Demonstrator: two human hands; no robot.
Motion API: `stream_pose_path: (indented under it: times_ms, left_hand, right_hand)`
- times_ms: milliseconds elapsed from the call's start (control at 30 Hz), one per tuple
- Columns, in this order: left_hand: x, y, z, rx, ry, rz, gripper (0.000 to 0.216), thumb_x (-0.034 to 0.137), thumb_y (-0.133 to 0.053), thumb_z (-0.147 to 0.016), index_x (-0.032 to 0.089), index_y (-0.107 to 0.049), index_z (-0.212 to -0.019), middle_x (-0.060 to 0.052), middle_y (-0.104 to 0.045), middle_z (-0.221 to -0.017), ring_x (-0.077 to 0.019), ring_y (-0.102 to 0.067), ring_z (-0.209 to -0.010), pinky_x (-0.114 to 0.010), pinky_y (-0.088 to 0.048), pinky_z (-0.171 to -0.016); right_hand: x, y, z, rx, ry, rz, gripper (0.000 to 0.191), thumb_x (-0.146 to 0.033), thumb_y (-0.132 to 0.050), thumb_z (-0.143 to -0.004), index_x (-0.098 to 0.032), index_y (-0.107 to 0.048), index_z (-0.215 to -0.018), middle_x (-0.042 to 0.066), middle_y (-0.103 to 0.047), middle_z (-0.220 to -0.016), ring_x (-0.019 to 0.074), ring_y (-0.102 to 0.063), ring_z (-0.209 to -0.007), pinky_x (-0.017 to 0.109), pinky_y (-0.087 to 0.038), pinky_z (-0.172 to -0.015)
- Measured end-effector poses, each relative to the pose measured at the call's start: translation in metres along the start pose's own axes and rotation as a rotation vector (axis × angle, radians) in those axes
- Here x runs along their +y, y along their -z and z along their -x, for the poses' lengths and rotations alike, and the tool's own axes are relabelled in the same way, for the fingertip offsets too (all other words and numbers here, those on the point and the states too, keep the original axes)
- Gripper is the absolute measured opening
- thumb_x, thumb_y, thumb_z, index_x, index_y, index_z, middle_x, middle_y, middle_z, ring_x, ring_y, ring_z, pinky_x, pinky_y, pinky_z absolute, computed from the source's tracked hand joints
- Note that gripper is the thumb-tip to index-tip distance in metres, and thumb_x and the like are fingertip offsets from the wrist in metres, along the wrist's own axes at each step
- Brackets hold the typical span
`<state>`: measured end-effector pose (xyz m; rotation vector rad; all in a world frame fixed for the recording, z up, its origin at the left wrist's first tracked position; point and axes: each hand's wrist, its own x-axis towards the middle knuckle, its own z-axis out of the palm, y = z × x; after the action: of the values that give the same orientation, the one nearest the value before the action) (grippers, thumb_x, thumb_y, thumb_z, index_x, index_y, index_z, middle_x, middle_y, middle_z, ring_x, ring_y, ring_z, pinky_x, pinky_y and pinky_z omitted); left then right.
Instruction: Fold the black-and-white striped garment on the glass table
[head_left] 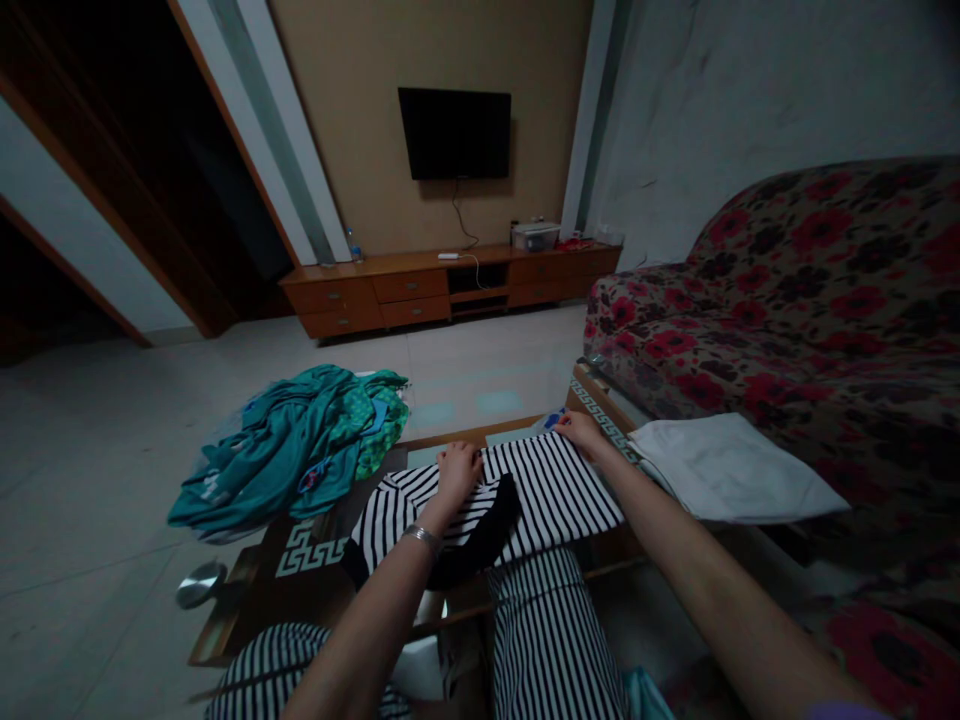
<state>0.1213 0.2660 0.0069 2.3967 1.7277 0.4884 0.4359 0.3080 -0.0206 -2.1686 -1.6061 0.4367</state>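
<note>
A black-and-white striped garment (540, 490) lies spread on a low coffee table (300, 560) in front of me. My left hand (457, 468) rests on it near its black collar part (480, 535), fingers curled down onto the cloth; a bracelet sits on that wrist. My right hand (579, 432) pinches the garment's far right edge at the table's corner.
A heap of teal and green clothes (289, 450) lies on the table's left end. A folded white cloth (731, 468) sits on the floral sofa (810, 300) at right. A TV cabinet (450, 285) and wall television (454, 132) stand across the tiled floor.
</note>
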Motion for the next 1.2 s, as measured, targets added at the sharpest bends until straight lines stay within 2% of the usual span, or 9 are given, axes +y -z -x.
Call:
stream_pose_path:
  times_ms: [133,333,567,767,900,1000,1200]
  left_hand:
    - [0.006,-0.012,-0.014,0.011,0.05,-0.014,0.015,0.026,-0.051,-0.086,0.018,-0.063,-0.091,-0.009,-0.059,-0.105,-0.0243,-0.049,-0.103,-0.036,-0.035,-0.083]
    - [0.004,-0.016,-0.016,0.055,0.125,-0.022,0.017,0.025,-0.045,-0.089,0.018,-0.061,-0.09,-0.01,-0.057,-0.105,-0.024,-0.047,-0.103,-0.035,-0.034,-0.081]
    - [0.001,-0.02,-0.011,0.103,0.103,0.0,0.012,0.025,-0.048,-0.088,0.018,-0.058,-0.09,-0.008,-0.057,-0.103,-0.0233,-0.047,-0.102,-0.034,-0.033,-0.079]
    - [0.0,-0.019,-0.009,0.111,0.079,0.028,0.011,0.024,-0.048,-0.088,0.019,-0.058,-0.089,-0.007,-0.059,-0.099,-0.0222,-0.049,-0.101,-0.032,-0.033,-0.08]
    - [0.0,-0.02,-0.008,0.12,0.073,0.041,0.012,0.025,-0.046,-0.089,0.019,-0.057,-0.089,-0.006,-0.06,-0.097,-0.0215,-0.05,-0.098,-0.032,-0.033,-0.08]
    - [0.0,-0.02,-0.008,0.125,0.074,0.042,0.012,0.024,-0.045,-0.089,0.019,-0.056,-0.087,-0.006,-0.06,-0.094,-0.0213,-0.05,-0.097,-0.032,-0.033,-0.078]
    - [0.001,-0.02,-0.008,0.127,0.066,0.029,0.012,0.023,-0.044,-0.088,0.018,-0.054,-0.084,-0.006,-0.059,-0.092,-0.0215,-0.051,-0.094,-0.032,-0.033,-0.076]
  right_hand:
    - [0.004,0.001,-0.008,-0.063,-0.006,-0.004,0.007,-0.022,-0.066,-0.069,-0.016,-0.07,-0.068,0.004,-0.069,-0.071,0.0138,-0.06,-0.064,0.021,-0.041,-0.061]
    - [0.015,0.006,-0.008,-0.047,-0.007,-0.048,0.008,-0.017,-0.061,-0.069,-0.015,-0.069,-0.069,0.006,-0.069,-0.073,0.0143,-0.06,-0.064,0.022,-0.043,-0.061]
    - [0.018,0.018,0.001,-0.095,0.164,-0.145,0.016,-0.022,-0.056,-0.077,-0.014,-0.07,-0.081,0.004,-0.07,-0.082,0.0141,-0.063,-0.074,0.022,-0.046,-0.068]
    - [0.018,0.018,0.013,-0.051,0.19,-0.077,0.015,-0.016,-0.066,-0.067,-0.015,-0.07,-0.082,0.005,-0.069,-0.081,0.0159,-0.06,-0.075,0.024,-0.043,-0.07]
    - [0.013,0.025,0.018,-0.022,0.233,-0.046,0.009,-0.016,-0.064,-0.069,-0.016,-0.069,-0.077,0.005,-0.067,-0.079,0.0162,-0.058,-0.076,0.025,-0.041,-0.073]
    - [0.01,0.03,0.018,-0.03,0.331,-0.067,0.009,-0.015,-0.061,-0.072,-0.016,-0.068,-0.078,0.004,-0.066,-0.088,0.0161,-0.058,-0.086,0.025,-0.04,-0.08]
    - [0.007,0.019,0.009,-0.086,0.424,-0.1,0.008,-0.013,-0.062,-0.071,-0.015,-0.066,-0.078,0.004,-0.066,-0.092,0.0162,-0.057,-0.09,0.026,-0.04,-0.085]
